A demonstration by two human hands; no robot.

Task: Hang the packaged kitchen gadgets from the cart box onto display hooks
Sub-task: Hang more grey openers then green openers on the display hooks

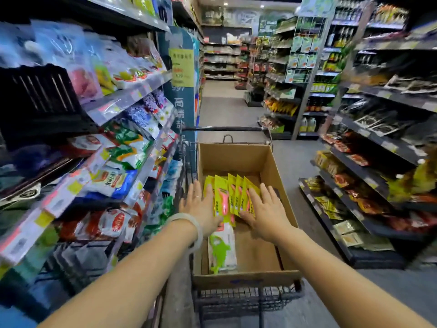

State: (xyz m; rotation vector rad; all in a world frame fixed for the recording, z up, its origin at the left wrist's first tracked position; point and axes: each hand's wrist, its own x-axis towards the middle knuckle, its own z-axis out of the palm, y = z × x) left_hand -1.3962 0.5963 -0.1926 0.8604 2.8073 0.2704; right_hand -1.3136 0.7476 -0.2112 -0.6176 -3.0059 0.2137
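Nearest us, a white pack with a green gadget [222, 250] lies flat in the cardboard box [276, 176], its top hidden under our left hand [201, 207]. Both hands, right [266, 210] too, rest straight-fingered on yellow packs [230, 197] fanned upright. Shelves [132, 95] blur beyond.

Grey-floored shop aisle [224, 110] between packed shelves left [123, 98] and right [378, 138], ceiling spotlights [262, 6] beyond.
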